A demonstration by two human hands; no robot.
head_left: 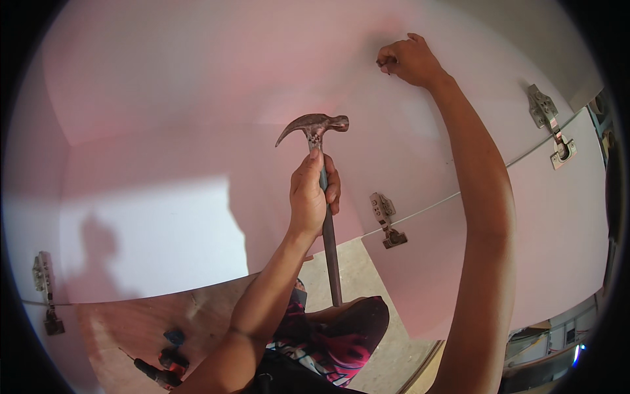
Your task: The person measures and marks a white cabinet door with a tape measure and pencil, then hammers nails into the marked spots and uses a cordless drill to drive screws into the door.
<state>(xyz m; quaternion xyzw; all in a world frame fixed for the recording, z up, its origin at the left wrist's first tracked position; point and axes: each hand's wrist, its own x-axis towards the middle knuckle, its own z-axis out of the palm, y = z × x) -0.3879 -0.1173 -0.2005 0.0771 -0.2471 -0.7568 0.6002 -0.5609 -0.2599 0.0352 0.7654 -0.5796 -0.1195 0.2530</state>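
Note:
My left hand (308, 197) is closed around the upper handle of a claw hammer (315, 125), just below its head. The metal head points up, with the curved claw to the left, and the long dark handle hangs down toward my lap. My right hand (413, 60) is raised farther away at the upper right, close to the white inner panel (400, 138) of a cabinet. Its fingers are pinched together. A small dark tip shows at them, too small to name. The hammer head is apart from the panel and from my right hand.
Metal hinges (382, 210) join the panel to an open white door (459, 269) on the right; another hinge (543, 108) sits farther along. One more hinge (43, 272) is at far left. A cordless drill (164, 368) lies on the floor at lower left.

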